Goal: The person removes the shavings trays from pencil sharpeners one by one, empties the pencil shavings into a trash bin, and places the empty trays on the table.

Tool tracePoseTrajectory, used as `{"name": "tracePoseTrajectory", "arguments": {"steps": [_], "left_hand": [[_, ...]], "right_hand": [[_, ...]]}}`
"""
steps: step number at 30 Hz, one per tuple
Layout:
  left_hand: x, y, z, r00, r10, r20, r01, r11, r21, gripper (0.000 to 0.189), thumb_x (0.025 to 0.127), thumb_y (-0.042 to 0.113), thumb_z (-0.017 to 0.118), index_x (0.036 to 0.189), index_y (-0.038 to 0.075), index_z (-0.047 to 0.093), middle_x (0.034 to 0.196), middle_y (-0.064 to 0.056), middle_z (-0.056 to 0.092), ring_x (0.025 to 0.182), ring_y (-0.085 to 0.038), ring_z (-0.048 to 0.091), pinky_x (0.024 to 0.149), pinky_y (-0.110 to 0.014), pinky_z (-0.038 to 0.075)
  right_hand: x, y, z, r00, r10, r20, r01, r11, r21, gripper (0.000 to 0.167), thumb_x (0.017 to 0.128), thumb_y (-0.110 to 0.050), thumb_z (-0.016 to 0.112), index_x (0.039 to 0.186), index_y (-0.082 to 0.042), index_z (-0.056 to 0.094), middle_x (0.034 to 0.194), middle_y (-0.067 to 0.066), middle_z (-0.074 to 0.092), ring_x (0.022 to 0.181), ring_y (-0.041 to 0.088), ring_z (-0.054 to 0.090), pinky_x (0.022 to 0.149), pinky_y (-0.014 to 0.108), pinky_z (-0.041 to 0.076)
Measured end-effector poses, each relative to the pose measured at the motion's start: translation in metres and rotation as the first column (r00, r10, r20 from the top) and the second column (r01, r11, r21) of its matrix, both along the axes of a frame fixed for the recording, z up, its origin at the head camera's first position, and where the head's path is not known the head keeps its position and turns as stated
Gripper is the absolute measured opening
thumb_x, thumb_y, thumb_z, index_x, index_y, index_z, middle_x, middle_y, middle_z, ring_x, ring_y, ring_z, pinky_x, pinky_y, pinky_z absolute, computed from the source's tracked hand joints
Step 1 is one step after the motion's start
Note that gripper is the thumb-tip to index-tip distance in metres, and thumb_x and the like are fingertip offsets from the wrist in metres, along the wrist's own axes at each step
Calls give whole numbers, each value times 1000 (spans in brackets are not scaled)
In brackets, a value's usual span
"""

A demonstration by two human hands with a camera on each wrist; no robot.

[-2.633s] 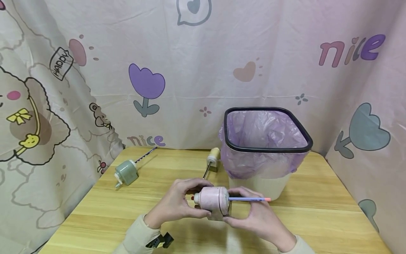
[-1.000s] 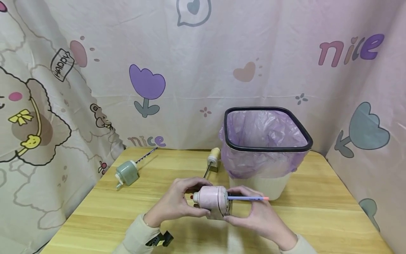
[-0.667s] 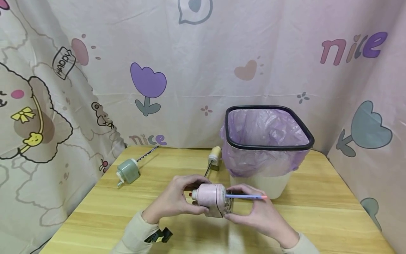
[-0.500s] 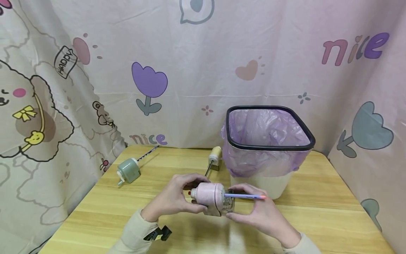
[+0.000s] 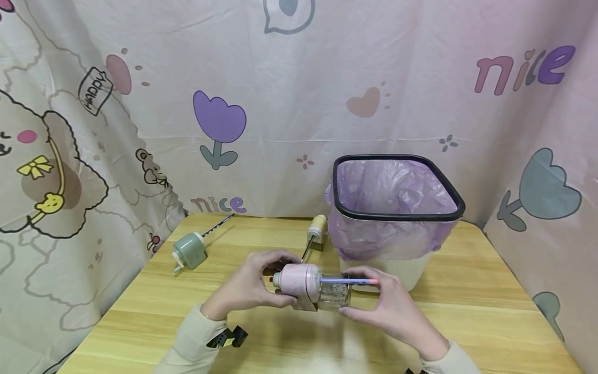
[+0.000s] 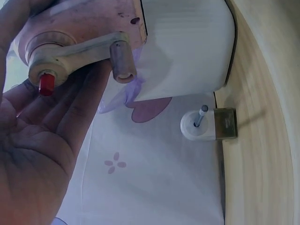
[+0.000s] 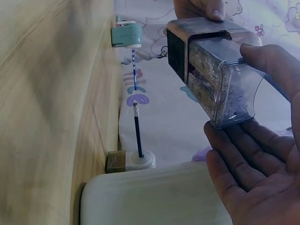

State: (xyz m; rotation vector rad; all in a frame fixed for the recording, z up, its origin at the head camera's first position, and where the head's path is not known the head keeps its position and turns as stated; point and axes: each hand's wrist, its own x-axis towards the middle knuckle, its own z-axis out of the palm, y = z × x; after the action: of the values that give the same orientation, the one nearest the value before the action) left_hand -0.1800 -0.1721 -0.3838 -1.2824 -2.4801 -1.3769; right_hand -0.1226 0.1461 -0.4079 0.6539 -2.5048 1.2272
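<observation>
My left hand point(image 5: 245, 285) grips the body of a pink crank pencil sharpener point(image 5: 294, 280), held up above the table. In the left wrist view its crank point(image 6: 91, 51) and a red tip point(image 6: 46, 85) face the palm. A lilac pencil point(image 5: 348, 281) with a pinkish end sticks out of the sharpener's front. With thumb and fingers, my right hand point(image 5: 392, 314) pinches the clear shavings drawer point(image 5: 335, 294), which stands partly out of the body. Shavings show through its walls, and the right wrist view shows the drawer point(image 7: 220, 89) still overlapping the sharpener's opening.
A bin point(image 5: 383, 267) with a purple liner and black rim stands behind the right hand. At the left lies a green sharpener point(image 5: 190, 252) holding a patterned pencil point(image 5: 217, 227). A yellow sharpener point(image 5: 317, 226) with a dark pencil stands beside the bin on the wooden table point(image 5: 140, 311).
The clear drawer has slid out of the pink sharpener to the right, widening the gap between my hands. The sharpener, with its pencil, has shifted a little left and up in view.
</observation>
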Motion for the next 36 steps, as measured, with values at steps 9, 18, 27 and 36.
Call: {"name": "tracePoseTrajectory", "arguments": {"steps": [9,18,27,36], "left_hand": [[-2,-7,3,1000,14,17,-13,999,-40,60,76,13,96,129,14,68,119,-2,76,104,-10,73,92,-29,65],[-6,-12,0,997,22,78,-15,996,-91,60,76,14,96,129,13,68,120,-3,75,108,-14,74,96,-30,64],[-11,-19,-5,991,48,123,-29,988,-151,60,75,14,95,128,12,68,121,-4,74,107,-14,74,95,-29,64],[-17,-23,-6,990,60,127,-30,974,-226,58,74,14,95,124,15,67,118,-1,75,105,-13,75,93,-28,64]], "right_hand": [[-1,6,3,1000,-1,26,1,1000,22,54,76,-42,98,124,-31,75,115,-17,79,107,7,71,96,37,61],[-5,15,3,999,-4,36,2,998,56,56,77,-43,97,126,-27,75,111,-19,77,109,13,74,97,37,60],[-13,25,-1,998,-39,58,34,997,76,57,76,-43,97,126,-27,74,118,-12,79,110,16,76,99,42,62],[-18,33,-2,995,-18,96,11,997,74,58,78,-39,96,126,-16,74,121,-2,80,106,23,78,96,36,63]]}}
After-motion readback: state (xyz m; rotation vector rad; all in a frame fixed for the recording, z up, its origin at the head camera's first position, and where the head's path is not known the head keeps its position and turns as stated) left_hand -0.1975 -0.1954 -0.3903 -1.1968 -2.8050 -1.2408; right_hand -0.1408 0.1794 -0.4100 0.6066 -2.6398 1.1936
